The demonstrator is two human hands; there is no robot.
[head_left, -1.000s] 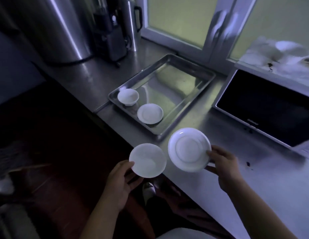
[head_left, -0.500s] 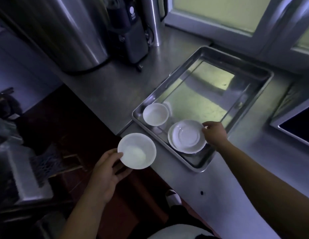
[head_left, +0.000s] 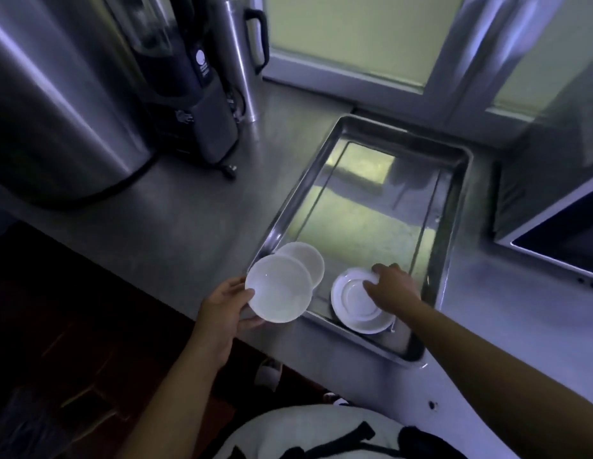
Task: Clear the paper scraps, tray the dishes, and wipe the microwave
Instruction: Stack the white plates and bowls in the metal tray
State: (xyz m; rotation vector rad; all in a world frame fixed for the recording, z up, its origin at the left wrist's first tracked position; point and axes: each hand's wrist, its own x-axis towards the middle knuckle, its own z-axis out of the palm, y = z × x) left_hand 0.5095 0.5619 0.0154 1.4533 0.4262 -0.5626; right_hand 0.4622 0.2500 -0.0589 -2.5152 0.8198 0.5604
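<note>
Dishes are going onto a steel tray [head_left: 401, 132] that lies on the grey desk [head_left: 189, 220], its long side running away toward the window. The left hand [head_left: 227, 313] grips a white bowl [head_left: 279, 289] by its near rim, thumb on top and fingers curled beneath, holding it level above the tray's near left corner. That bowl overlaps a second bowl [head_left: 308, 260], which sits inside the tray just behind it – whether the two touch cannot be told. The right hand [head_left: 392, 284] reaches in from the right and pinches the far rim of a white saucer [head_left: 354, 309], thumb on its upper face; the saucer lies in the tray close to the near wall, with a thin white edge showing under its near side. The rest of the tray floor is bare metal reflecting the window light. A microwave [head_left: 560, 240] stands at the right edge of the view, beside the tray. At the far left stand a big steel urn [head_left: 56, 111], a dark appliance [head_left: 195, 94] and a steel flask [head_left: 238, 54] with a black handle – all well apart from the tray
</note>
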